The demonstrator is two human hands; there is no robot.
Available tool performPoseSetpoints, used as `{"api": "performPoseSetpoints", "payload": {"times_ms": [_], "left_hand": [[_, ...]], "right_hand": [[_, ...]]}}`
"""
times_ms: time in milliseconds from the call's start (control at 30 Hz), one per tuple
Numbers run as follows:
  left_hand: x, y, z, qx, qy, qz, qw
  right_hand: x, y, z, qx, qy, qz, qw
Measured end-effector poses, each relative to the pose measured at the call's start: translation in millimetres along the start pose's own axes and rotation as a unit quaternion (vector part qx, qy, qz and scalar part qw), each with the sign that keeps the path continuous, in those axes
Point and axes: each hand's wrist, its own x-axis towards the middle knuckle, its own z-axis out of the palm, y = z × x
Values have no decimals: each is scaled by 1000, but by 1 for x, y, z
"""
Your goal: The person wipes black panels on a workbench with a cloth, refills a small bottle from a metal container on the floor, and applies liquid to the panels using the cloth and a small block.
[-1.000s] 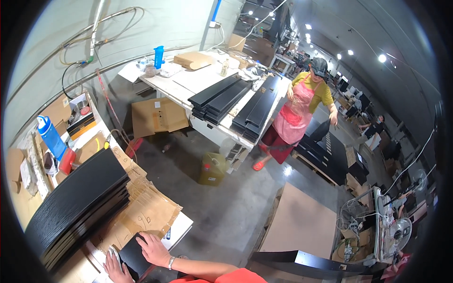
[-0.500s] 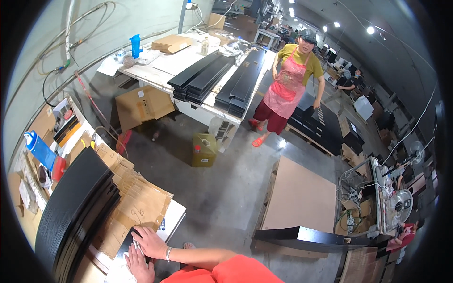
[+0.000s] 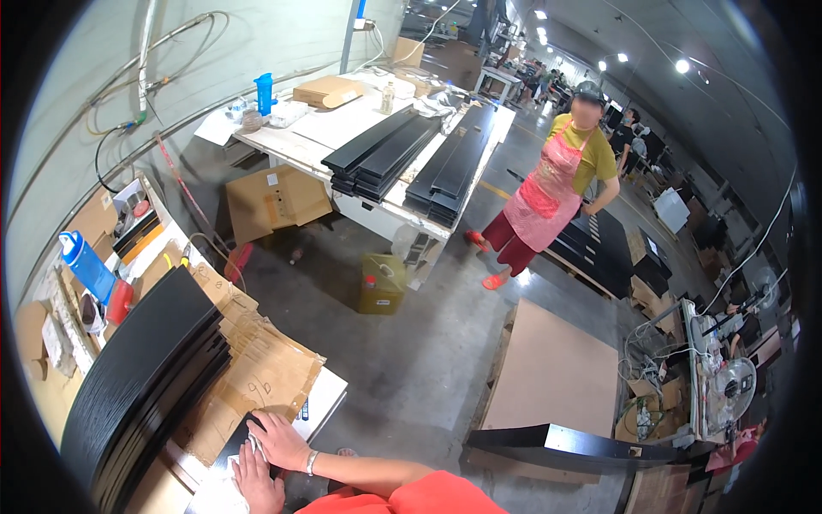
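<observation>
My right hand (image 3: pixel 282 442), with a band on its wrist, presses a small white cloth (image 3: pixel 254 443) onto a narrow black board (image 3: pixel 232 445) at the lower left. Its fingers are bent over the cloth. Just nearer to me, my left hand (image 3: pixel 257 481) lies with fingers stretched out beside the cloth. The hands cover part of the board. Left of them rises a stack of dark boards (image 3: pixel 141 360), appearing curved in this view. Worn cardboard (image 3: pixel 265 368) covers the bench beyond my hands.
Blue bottle (image 3: pixel 86 264) and red container (image 3: pixel 120 301) stand at the bench's left. A white table (image 3: pixel 300 141) bears black boards (image 3: pixel 385 154). On the floor is a yellowish jug (image 3: pixel 382 287). A person in a pink apron (image 3: pixel 548 188) stands beyond, near a brown panel (image 3: pixel 552 368).
The view has shifted slightly, moving the scene right and down. The person in the apron has turned, one arm now bent at the waist. My hands stay on the cloth and board.
</observation>
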Motion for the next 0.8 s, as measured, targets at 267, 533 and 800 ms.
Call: {"api": "performPoseSetpoints", "payload": {"times_ms": [267, 533, 800], "left_hand": [[-15, -6, 2, 24, -1, 8, 1000], [-85, -40, 0, 8, 33, -48, 998], [-198, -121, -11, -393, 178, -409, 804]], "right_hand": [[-1, 1, 2, -5, 8, -7, 1000], [-1, -2, -3, -3, -1, -12, 1000], [3, -1, -10, -13, -33, -5, 999]]}}
